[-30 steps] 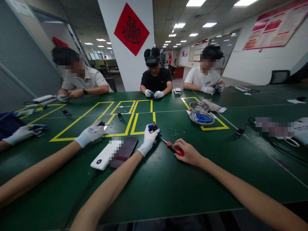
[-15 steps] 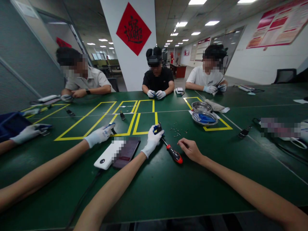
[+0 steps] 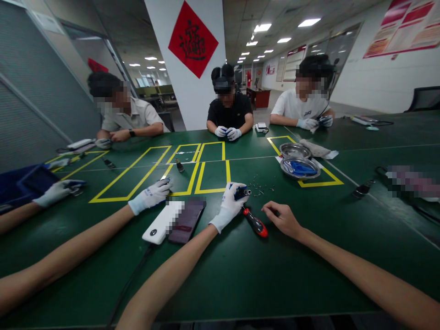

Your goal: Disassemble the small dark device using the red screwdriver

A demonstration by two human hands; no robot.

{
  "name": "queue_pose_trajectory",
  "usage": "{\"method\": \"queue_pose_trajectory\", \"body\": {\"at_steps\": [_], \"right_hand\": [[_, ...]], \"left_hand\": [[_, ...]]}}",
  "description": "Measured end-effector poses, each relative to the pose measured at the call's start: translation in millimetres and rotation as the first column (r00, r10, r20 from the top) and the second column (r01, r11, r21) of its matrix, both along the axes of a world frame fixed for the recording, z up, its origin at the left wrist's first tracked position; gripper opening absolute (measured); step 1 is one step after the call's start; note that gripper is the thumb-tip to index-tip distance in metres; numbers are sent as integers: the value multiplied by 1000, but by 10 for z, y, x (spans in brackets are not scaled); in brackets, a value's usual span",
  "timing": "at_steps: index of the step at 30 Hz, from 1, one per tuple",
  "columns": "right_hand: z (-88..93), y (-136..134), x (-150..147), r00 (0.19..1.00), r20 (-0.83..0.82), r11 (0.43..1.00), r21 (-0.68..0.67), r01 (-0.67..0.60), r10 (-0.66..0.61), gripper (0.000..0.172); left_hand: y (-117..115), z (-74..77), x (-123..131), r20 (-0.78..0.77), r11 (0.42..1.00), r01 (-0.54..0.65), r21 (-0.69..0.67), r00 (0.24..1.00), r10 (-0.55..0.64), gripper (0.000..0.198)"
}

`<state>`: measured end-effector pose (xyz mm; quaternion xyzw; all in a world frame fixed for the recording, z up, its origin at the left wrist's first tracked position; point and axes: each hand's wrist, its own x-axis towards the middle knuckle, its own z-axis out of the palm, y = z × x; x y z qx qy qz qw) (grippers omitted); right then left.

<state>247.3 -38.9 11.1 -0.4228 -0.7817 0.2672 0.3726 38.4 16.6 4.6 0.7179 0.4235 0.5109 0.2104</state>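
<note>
Left grip (image 3: 231,202), white-gloved, closed around a dark cylindrical piece (image 3: 245,193), near the loose screws (image 3: 258,189) on the green tabletop (image 3: 213,284). Piece's long axis runs roughly crosswise; round metal end points right, its face turned partly toward the wearer; other end buried in the glove. Screwdriver (image 3: 256,223) lies between the two hands, axis slanting: red butt points right and toward the wearer, shaft end up-left to the glove, tip hidden. Right grip (image 3: 282,218), bare, fingers loosely curled and parted, just right of the screwdriver's handle, apart from it. White device (image 3: 155,233) and dark slab (image 3: 182,233) side by side, left of the gloved forearm.
</note>
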Motion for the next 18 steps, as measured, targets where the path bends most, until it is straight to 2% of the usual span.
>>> {"method": "queue_pose_trajectory", "body": {"at_steps": [3,7,11,18], "right_hand": [[13,6,-8,999,-38,999,-12,32,-33,20],[-1,73,-5,975,-192,991,-89,98,-114,21],[-43,231,-47,938,-308,982,-148,121,-162,25],[-100,536,-264,913,-405,993,-119,2,-50,25]], "left_hand": [[10,-20,22,-10,999,10,34,1000,-10,31],[13,-49,29,24,998,58,7,998,-59,40],[-13,-34,18,7,993,121,3,993,-121,37],[-6,-35,23,-65,988,145,53,988,-142,33]]}}
